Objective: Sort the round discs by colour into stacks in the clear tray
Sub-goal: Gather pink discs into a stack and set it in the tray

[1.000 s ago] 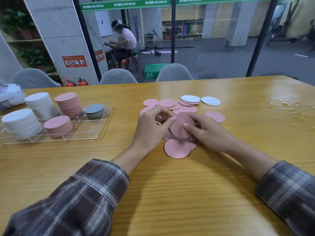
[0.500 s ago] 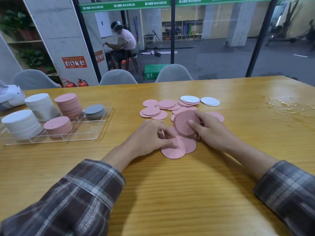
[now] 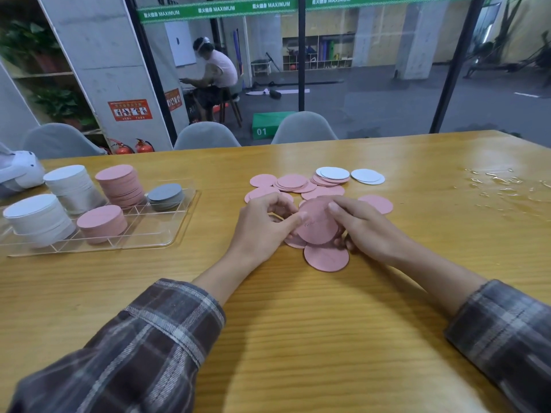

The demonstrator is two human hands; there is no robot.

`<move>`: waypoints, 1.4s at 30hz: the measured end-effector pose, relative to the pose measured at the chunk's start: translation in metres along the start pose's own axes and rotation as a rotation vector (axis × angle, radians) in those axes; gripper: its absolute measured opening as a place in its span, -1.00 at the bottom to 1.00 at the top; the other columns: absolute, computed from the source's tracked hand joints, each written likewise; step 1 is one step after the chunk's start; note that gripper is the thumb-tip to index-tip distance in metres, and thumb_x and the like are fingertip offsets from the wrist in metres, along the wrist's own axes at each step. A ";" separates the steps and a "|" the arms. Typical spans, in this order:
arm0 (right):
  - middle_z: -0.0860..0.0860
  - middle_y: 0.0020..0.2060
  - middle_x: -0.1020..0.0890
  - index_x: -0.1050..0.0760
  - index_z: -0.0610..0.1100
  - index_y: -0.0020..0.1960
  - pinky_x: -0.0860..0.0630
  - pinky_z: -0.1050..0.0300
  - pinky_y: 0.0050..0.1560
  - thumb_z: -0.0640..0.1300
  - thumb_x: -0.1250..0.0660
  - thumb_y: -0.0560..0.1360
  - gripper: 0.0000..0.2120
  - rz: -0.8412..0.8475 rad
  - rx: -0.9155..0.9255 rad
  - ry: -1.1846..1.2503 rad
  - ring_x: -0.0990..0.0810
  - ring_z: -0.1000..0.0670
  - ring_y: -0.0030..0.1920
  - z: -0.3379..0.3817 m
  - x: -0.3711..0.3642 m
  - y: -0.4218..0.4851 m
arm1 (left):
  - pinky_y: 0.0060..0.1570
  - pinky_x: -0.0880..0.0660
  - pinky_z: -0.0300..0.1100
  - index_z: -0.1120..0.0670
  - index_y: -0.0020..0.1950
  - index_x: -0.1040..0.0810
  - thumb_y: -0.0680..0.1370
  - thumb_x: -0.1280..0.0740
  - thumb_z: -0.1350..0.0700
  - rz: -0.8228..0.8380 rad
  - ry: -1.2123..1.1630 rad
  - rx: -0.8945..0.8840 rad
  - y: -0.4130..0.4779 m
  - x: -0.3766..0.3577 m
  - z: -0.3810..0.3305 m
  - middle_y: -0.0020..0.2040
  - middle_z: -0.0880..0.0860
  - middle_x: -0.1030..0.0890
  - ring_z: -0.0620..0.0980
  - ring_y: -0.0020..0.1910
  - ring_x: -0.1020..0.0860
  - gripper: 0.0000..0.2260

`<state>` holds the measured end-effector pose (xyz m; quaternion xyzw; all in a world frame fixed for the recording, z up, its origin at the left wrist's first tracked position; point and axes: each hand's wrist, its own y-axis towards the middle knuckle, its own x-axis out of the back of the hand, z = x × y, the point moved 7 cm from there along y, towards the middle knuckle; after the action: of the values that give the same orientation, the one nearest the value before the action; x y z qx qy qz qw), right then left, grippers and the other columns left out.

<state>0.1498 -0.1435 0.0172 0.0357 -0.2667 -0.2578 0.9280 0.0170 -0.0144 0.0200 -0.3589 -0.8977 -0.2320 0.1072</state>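
At the table's middle my right hand (image 3: 362, 231) and my left hand (image 3: 262, 225) both pinch a small bunch of pink discs (image 3: 317, 223) tilted up off the wood. One pink disc (image 3: 326, 257) lies flat just in front of it. More loose pink discs (image 3: 290, 182) and a few white discs (image 3: 366, 176) lie scattered behind my hands. The clear tray (image 3: 155, 234) at the left holds two white stacks (image 3: 71, 186), two pink stacks (image 3: 120, 183) and a low grey stack (image 3: 165, 195).
Crumpled clear film (image 3: 504, 186) lies on the table at the far right. A white object (image 3: 18, 171) sits at the left edge behind the tray. Three grey chairs (image 3: 205, 135) line the table's far side before a glass wall.
My left hand rose from the flat discs and now pinches the left edge of the pink bunch my right hand holds. The bunch sits a little lower and nearer me.
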 end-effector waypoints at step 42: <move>0.01 -0.29 -0.56 -0.58 -0.07 0.13 -0.44 0.15 -0.41 -0.12 -0.12 0.72 -0.76 -0.043 -0.061 0.019 -0.54 0.08 -0.38 -0.010 0.002 0.001 | -0.09 -0.67 -0.10 0.06 0.03 -0.71 0.49 -0.55 0.21 0.064 0.007 0.062 -0.004 0.000 0.003 -0.21 -0.01 -0.72 0.05 -0.30 -0.73 -0.85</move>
<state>0.1568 -0.1445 0.0096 0.0155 -0.2489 -0.2853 0.9255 0.0145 -0.0155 0.0164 -0.3830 -0.8921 -0.2019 0.1290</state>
